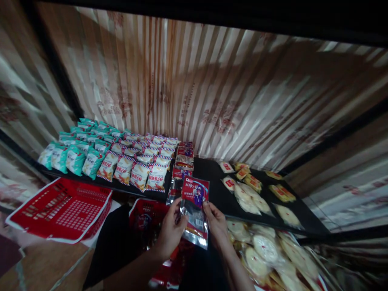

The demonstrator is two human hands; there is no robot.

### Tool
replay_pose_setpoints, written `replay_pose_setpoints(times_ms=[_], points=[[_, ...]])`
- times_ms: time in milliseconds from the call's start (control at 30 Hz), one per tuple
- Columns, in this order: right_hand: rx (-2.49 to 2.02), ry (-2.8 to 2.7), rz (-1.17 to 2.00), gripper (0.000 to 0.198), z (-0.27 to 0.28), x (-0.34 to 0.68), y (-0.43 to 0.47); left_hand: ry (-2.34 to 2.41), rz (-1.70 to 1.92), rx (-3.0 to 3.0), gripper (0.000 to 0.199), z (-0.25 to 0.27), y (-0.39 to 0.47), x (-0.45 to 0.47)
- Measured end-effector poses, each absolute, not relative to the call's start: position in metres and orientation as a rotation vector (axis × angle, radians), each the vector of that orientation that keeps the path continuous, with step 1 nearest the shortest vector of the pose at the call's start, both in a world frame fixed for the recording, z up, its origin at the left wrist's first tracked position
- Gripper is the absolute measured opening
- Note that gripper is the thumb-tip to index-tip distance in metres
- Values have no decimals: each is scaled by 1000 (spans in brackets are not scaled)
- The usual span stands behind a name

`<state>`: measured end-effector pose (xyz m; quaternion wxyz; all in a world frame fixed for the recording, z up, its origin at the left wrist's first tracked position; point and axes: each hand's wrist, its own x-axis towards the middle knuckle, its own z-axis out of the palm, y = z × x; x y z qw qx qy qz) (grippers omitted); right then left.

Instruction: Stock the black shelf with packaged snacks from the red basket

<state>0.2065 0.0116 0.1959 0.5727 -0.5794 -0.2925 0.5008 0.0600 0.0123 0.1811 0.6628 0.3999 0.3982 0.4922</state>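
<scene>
Between my two hands is a red and purple snack packet [195, 208] with a clear lower window, held upright in front of the shelf edge. My left hand [172, 228] pinches its left side, thumb across the front. On the opposite edge, my right hand [216, 222] grips it with thumb and fingers. Just behind it, a column of similar red packets [184, 157] lies on the black shelf [209, 171]. Below my left hand sits a red basket [135, 208] with dark, shiny packets inside, partly hidden by my arm.
White and red snack bags [139, 174] and teal bags [74, 159] stand in rows on the left. Flat bread packs [250, 198] and yellow packets [253, 182] lie on the right. A red basket [103, 212] stands lower left; bagged rounds [266, 248] fill a container lower right.
</scene>
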Motion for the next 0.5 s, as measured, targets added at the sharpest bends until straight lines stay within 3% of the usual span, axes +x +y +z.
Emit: replay_pose_setpoints(times_ms=[133,367,500], points=[[-1347,-779,1086,43,199,216,43,1014,1149,953,54,182,39,70],[-1448,-946,829,74,203,222,108,1150,1228,944,47,181,102,90],[-1562,-1163,685,57,201,224,133,1221,1276,980,48,175,129,95]])
